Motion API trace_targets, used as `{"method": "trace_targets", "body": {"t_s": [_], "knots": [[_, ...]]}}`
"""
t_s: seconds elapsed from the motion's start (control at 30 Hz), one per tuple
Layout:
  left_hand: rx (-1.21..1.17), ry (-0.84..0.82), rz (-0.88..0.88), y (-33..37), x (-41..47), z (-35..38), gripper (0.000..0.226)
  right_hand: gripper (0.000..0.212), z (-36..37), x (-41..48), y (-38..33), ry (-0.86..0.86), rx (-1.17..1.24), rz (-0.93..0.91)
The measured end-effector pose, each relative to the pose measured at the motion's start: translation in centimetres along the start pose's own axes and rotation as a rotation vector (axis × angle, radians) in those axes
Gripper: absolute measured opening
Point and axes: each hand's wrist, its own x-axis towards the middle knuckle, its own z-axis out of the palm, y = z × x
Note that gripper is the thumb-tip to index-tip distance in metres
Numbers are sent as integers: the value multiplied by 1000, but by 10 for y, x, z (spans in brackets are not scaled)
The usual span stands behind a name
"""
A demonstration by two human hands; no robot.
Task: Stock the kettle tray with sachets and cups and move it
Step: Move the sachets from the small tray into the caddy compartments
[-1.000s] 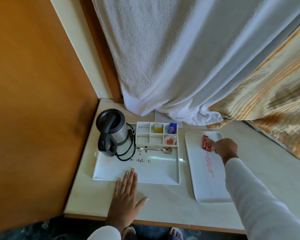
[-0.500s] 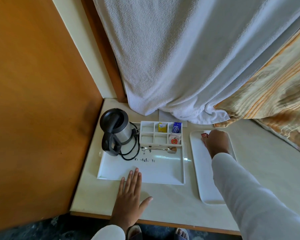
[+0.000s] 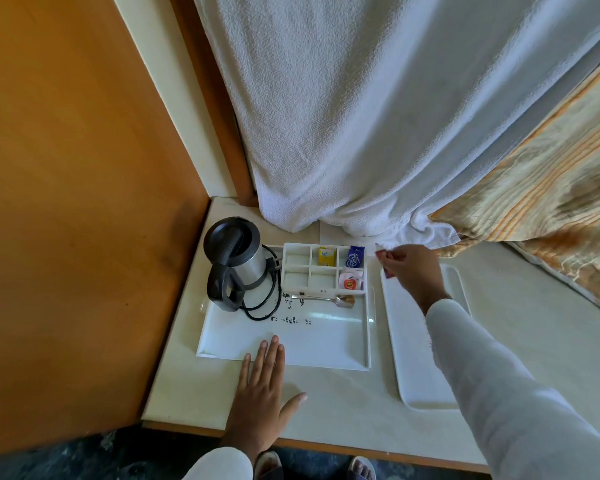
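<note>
The white kettle tray (image 3: 326,344) lies on the counter with a black and steel kettle (image 3: 234,259) at its back left. A white divider box (image 3: 297,271) at the tray's back holds a yellow sachet (image 3: 327,255), a blue sachet (image 3: 354,257) and a round white pod (image 3: 350,283). A spoon (image 3: 326,299) lies in front of the box. My right hand (image 3: 411,271) holds red sachets (image 3: 383,259) lifted just right of the box. My left hand (image 3: 260,389) rests flat, fingers spread, on the tray's front edge.
A second flat white tray (image 3: 426,375) lies to the right, partly under my right arm. A white towel (image 3: 343,116) and a striped orange curtain (image 3: 541,188) hang over the counter's back. A wooden panel (image 3: 66,202) walls the left side. The kettle's black cord (image 3: 267,306) loops on the tray.
My right hand picked the red sachets up off the flat right tray and carried them left toward the divider box. My left hand stayed flat at the tray's front edge.
</note>
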Motion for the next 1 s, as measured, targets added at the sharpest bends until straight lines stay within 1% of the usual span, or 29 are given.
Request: {"method": "trace_targets", "body": {"t_s": [0.03, 0.1, 0.13, 0.2, 0.27, 0.4, 0.53, 0.63, 0.67, 0.73, 0.8, 0.87, 0.9, 0.97, 1.0], "knots": [[-4, -2, -2, 0, 0, 0, 96, 31, 0, 1, -18, -74, 43, -43], [-10, -2, -1, 0, 0, 0, 96, 15, 5, 1, -51, -256, 22, -119], [-13, -2, 1, 0, 0, 0, 96, 16, 10, 0, -64, -329, -48, -179], [-14, -5, 7, -1, -1, 0, 95, 22, 28, 0, -80, -396, -242, -280], [-13, -5, 9, -1, 0, -1, 94, 25, 45, 1, -85, -405, -352, -287], [-16, -2, 16, -3, -1, -2, 93, 15, 71, 9, -82, -355, -458, -275], [-20, -1, 4, -3, 0, -2, 94, 7, 72, -1, -84, -287, -478, -268], [-25, 4, 2, -3, -1, -1, 94, 9, 67, 0, -79, -233, -451, -290], [-27, 5, 3, -3, -1, -1, 94, 12, 67, 2, -77, -210, -448, -319], [-32, 7, 3, -3, -2, -1, 95, 16, 67, 3, -73, -174, -509, -448], [-31, 6, 2, -2, -2, -1, 95, 13, 67, -4, -71, -198, -603, -574], [-32, 4, -1, -1, -2, -2, 95, 21, 70, -12, -70, -268, -670, -617], [-33, 3, -1, -1, -2, -2, 95, 21, 72, -16, -69, -273, -678, -631], [-30, 0, 2, -1, -2, -2, 95, 15, 77, -20, -66, -233, -639, -624], [-27, -1, 4, -2, -2, -2, 95, 17, 79, -23, -65, -207, -593, -615]]}}
